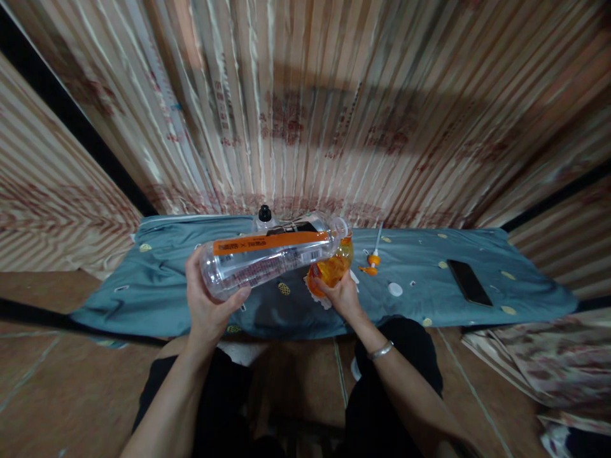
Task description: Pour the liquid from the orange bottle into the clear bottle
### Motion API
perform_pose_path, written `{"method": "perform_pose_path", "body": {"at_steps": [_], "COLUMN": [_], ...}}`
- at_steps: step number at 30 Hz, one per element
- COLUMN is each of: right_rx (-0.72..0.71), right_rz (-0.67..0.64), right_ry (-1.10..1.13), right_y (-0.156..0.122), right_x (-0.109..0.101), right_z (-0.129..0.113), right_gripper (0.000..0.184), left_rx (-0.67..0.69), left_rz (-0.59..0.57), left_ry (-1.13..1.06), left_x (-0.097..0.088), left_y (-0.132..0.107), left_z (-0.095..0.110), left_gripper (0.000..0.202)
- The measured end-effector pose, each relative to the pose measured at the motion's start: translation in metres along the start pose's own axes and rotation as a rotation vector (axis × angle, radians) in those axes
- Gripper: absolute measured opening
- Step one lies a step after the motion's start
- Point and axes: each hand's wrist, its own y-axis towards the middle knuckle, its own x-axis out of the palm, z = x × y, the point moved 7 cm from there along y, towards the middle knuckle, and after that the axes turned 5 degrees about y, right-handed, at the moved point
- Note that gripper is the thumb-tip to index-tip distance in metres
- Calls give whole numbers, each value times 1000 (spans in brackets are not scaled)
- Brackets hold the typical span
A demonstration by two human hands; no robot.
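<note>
My left hand (pixel 209 302) is closed around the base end of a clear plastic bottle (pixel 267 257) with an orange label strip. That bottle lies almost level in the air, its neck at the mouth of an amber plastic bottle (pixel 338 267). Whether the two mouths touch, I cannot tell. My right hand (pixel 342 296) grips the amber bottle, which stands over a piece of white paper (pixel 324 303). An orange pump head (pixel 371 264) with a pale tube lies just right of it. Close by is a white round disc (pixel 394 289), perhaps a cap.
Behind the clear bottle stands another container with a black cap (pixel 264 214). A dark phone (pixel 469 283) lies at the right of the blue-green cloth (pixel 157 280). Striped curtains (pixel 315 114) and dark poles (pixel 86 121) surround the covered surface. My knees are at its front edge.
</note>
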Motion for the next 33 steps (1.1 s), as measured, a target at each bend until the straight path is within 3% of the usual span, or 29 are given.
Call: {"method": "perform_pose_path", "body": {"at_steps": [33], "right_rx": [4], "right_rz": [10], "right_ry": [-2], "right_y": [0], "right_x": [-1], "right_z": [-1], "right_gripper": [80], "left_rx": [0], "left_rz": [-1], "left_ry": [10], "left_x": [0], "left_y": [0], "left_z": [4], "left_gripper": [90]}}
